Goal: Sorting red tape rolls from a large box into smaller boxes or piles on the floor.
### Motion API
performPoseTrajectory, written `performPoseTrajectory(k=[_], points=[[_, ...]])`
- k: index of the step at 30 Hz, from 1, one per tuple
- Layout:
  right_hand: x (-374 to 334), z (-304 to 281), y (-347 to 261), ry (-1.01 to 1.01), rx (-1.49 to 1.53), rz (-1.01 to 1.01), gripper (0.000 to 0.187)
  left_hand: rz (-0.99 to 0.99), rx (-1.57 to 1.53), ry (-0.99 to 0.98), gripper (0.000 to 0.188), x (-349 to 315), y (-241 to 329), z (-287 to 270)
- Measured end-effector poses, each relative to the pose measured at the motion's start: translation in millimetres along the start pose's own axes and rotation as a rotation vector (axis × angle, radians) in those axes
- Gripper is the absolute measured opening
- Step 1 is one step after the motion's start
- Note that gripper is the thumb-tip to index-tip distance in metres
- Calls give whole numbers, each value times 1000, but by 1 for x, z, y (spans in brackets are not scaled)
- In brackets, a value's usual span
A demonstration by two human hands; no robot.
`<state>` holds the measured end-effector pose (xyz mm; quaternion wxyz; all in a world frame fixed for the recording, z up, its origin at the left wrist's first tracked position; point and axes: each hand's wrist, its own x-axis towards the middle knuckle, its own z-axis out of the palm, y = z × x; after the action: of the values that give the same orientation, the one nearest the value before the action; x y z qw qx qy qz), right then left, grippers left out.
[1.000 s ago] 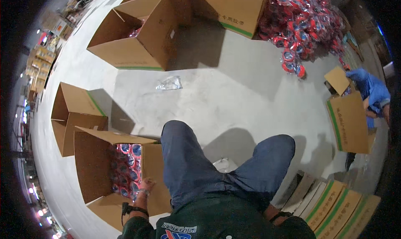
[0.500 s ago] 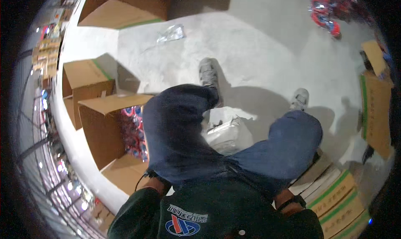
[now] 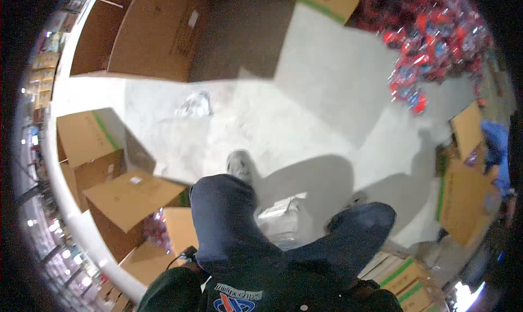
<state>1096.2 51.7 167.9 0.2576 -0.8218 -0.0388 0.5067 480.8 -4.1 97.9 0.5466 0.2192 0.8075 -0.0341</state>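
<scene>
Hands hidden, grip impossible to tell; an open carton (image 3: 136, 197) flanks the left knee (image 3: 224, 203).

The left fingers are out of sight beyond the left sleeve (image 3: 171, 290), by the left thigh (image 3: 223, 219); the right fingers are lost in shadow near the right thigh (image 3: 348, 235). Just left of the left fingers, a raised flap (image 3: 133, 200) partly covers the wrapped pieces (image 3: 157, 229) in a carton, too smeared to count. Right of the right fingers, flat stacked cartons (image 3: 400, 274) run into the dark lower rim. Farther out on that side, a co-worker's blue glove (image 3: 494, 146) is blurred. Well ahead of both fingers, a blurred red-and-blue heap (image 3: 430, 50) and a big carton (image 3: 158, 34) are cut off above.
</scene>
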Motion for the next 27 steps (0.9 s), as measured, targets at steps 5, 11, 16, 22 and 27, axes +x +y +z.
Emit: performPoseTrajectory(k=[5, 11, 16, 22, 27], points=[[-29, -10, -136, 71, -42, -229, 23, 4, -115, -50, 36, -11, 29, 23], [28, -4, -316, 13, -205, -630, 24, 0, -242, 21, 37, -28, 46, 68], [104, 7, -480, -155, -337, -913, 24, 284, -725, 217, 39, -21, 106, 114], [112, 107, -508, -316, -516, -1030, 24, -176, -136, 1411, 65, -59, 53, -12], [99, 125, -493, -328, -541, -995, 24, -351, 48, 1195, 83, -85, -8, -119]])
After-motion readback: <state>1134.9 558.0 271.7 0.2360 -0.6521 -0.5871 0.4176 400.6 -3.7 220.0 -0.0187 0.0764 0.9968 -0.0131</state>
